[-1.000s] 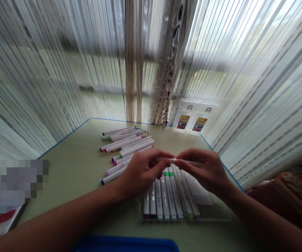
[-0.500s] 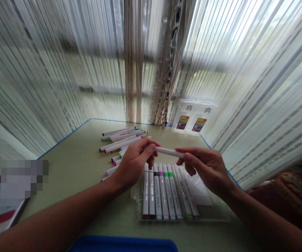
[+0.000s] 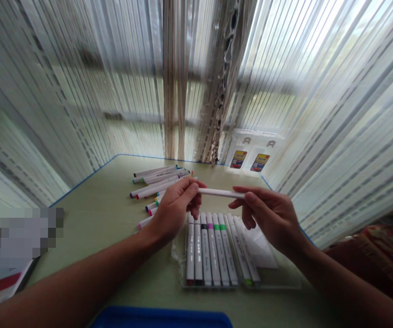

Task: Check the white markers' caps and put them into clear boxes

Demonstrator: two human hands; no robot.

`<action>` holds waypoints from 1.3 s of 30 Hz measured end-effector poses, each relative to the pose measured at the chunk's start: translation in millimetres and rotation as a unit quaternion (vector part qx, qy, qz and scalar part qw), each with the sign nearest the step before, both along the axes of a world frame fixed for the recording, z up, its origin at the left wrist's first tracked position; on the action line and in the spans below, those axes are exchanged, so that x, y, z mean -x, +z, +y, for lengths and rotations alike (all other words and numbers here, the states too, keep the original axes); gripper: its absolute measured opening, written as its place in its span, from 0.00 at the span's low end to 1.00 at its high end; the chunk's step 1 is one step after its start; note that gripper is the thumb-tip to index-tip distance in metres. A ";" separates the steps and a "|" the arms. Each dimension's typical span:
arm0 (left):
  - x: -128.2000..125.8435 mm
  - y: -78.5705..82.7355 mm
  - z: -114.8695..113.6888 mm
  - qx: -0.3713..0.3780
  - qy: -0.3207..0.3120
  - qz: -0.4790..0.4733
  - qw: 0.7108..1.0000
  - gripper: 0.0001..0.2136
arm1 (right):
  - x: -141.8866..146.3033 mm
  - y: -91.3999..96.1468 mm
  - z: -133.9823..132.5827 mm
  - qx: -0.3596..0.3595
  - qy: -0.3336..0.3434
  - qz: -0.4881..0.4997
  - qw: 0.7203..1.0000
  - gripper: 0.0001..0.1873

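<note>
Drawn apart since earlier, left hand (image 3: 176, 200) and right hand (image 3: 274, 213) pinched a white marker (image 3: 218, 193) at nine and three o'clock; handling it seemingly called for steadiness next.

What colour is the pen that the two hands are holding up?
The pen is white along its visible middle; the head view shows it best.

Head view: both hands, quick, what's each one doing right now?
Left hand: closed, pinching one end of a white marker.
Right hand: closed, pinching the marker's other end.
</note>
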State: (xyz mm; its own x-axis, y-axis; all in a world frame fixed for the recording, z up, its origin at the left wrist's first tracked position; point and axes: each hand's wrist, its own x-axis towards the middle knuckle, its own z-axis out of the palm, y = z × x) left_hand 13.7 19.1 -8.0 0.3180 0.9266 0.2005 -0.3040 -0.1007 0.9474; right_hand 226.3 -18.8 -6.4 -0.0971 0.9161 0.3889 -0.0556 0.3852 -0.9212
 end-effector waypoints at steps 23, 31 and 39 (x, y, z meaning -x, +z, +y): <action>2.9 2.6 -4.1 -0.076 0.012 0.042 0.996 0.15 | -0.3 4.2 14.6 0.064 -0.070 0.072 0.993 0.11; 1.4 -1.1 -1.1 -0.082 0.019 0.056 0.995 0.13 | -1.1 3.1 13.9 0.071 -0.050 0.087 0.992 0.11; 1.1 2.8 -4.0 -0.081 0.025 0.080 0.993 0.10 | -5.0 -4.1 13.0 0.053 -0.031 0.041 0.997 0.09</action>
